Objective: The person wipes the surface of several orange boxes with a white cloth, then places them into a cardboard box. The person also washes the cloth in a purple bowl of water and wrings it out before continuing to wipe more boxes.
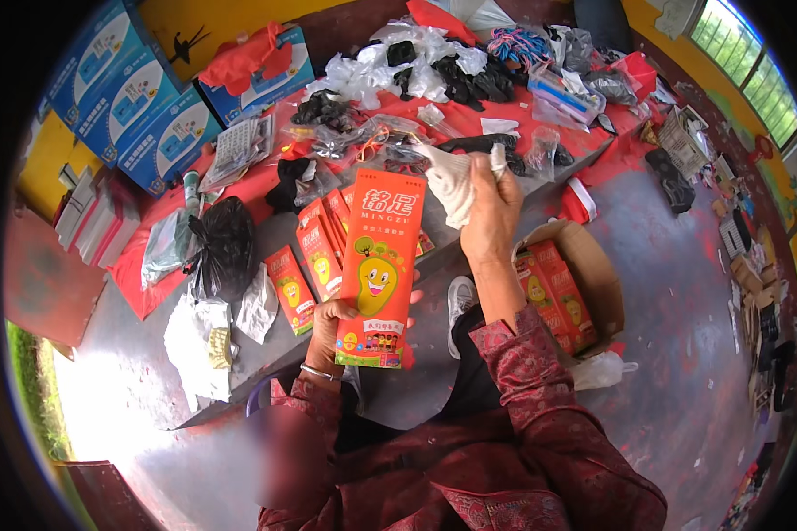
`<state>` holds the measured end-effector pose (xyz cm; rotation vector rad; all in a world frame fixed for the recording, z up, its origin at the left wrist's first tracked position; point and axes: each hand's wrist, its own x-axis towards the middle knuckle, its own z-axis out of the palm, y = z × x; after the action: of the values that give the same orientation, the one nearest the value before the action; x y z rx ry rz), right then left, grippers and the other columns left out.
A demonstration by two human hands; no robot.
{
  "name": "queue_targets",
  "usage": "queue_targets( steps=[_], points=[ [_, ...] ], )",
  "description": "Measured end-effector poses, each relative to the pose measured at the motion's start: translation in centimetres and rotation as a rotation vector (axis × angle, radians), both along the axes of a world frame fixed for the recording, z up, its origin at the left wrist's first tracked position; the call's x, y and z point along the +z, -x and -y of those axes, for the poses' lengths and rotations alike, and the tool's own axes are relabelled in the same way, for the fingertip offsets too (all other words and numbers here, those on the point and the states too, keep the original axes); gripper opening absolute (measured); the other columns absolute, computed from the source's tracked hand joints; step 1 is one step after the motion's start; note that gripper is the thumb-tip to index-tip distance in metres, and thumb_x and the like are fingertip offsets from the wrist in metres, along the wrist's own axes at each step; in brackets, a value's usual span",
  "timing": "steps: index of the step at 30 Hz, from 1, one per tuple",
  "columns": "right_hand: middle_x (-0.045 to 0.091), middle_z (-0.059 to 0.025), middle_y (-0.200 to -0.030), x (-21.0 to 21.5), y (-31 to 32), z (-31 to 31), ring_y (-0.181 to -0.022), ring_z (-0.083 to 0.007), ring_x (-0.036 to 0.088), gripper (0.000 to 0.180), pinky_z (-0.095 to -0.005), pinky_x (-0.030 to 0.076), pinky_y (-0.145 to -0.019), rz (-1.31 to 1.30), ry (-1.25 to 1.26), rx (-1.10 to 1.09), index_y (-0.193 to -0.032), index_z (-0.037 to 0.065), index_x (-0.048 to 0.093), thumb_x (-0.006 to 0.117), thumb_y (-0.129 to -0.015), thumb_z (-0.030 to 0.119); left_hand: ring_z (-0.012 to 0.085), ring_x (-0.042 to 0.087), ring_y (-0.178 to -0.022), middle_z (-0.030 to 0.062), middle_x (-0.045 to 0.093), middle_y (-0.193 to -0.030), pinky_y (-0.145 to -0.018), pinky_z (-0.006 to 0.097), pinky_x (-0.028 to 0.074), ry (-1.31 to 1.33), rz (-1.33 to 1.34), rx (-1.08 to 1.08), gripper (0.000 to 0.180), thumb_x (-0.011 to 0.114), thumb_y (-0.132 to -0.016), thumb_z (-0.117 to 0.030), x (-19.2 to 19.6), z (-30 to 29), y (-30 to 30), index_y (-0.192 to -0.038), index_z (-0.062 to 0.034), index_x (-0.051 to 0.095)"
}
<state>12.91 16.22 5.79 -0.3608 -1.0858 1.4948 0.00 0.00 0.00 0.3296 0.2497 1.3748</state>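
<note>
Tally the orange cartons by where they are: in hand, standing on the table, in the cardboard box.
Orange carton in the left hand: 1
Orange cartons on the table: about 4, overlapping
Orange cartons in the cardboard box: 2 showing
Total: about 7

A grey concrete floor (682,292) ran wide to the right, flecked with red scraps. A low grey table (266,354) carried a red cloth (257,181). Yellow walls (195,22) closed in behind. A barred window (748,66) at upper right let in green daylight; glare washed out the lower left, possibly a doorway.
</note>
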Motion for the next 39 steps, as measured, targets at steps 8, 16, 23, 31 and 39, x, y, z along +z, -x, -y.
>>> queue_targets(
  steps=[8,16,23,31,39],
  points=[
    [0.061,-0.0079,-0.08,-3.4,4.4,4.1,-0.079,-0.0267,0.059,0.02,-0.0355,0.043,-0.072,0.821,-1.012,-0.104,-0.089,0.007,0.059,0.061,-0.069,0.005,0.0379,0.053,-0.104,0.0225,0.05,-0.117,-0.091,0.051,0.042,0.141,-0.172,0.267,0.071,0.046,-0.055,-0.004,-4.6,0.2,3.3,-0.125,0.004,0.037],
    [0.063,-0.0112,-0.079,-2.3,0.9,2.1,-0.067,-0.0199,0.064,0.015,-0.0301,0.054,-0.061,0.051,0.283,0.037,-0.086,-0.002,0.057,0.053,-0.087,0.012,0.0388,0.049,-0.109,0.0211,0.045,-0.125,-0.09,0.054,0.041,0.057,0.051,0.485,0.063,0.058,-0.074,-0.016,-3.0,-0.2,5.1,-0.129,0.0012,0.033],
    [0.056,-0.0028,-0.076,-5.2,4.9,11.8,-0.073,-0.0194,0.056,0.014,-0.0311,0.042,-0.066,0.785,-1.53,-0.206,-0.08,0.008,0.058,0.061,-0.066,0.009,0.0375,0.043,-0.117,0.0214,0.041,-0.129,-0.097,0.048,0.038,-0.139,0.172,0.398,0.061,0.05,-0.087,-0.036,0.1,-0.5,3.9,-0.132,-0.0007,0.028],
    [0.058,-0.007,-0.071,-6.4,0.8,0.8,-0.062,-0.0169,0.054,0.011,-0.0295,0.044,-0.061,0.677,-0.147,-0.252,-0.087,0.0,0.058,0.056,-0.08,0.008,0.0366,0.047,-0.114,0.0195,0.045,-0.126,-0.094,0.053,0.039,-0.058,0.153,0.592,0.054,0.053,-0.087,-0.028,-0.1,0.8,5.5,-0.129,-0.0009,0.032],
    [0.057,-0.0041,-0.085,-7.1,1.2,2.6,-0.072,-0.0122,0.057,0.023,-0.0236,0.048,-0.065,0.483,0.358,0.219,-0.101,0.001,0.057,0.055,-0.086,0.019,0.031,0.052,-0.109,0.0176,0.048,-0.123,-0.091,0.048,0.044,-0.027,0.15,0.622,0.047,0.053,-0.088,-0.026,-0.7,1.1,5.8,-0.125,-0.0015,0.037]
  ],
)
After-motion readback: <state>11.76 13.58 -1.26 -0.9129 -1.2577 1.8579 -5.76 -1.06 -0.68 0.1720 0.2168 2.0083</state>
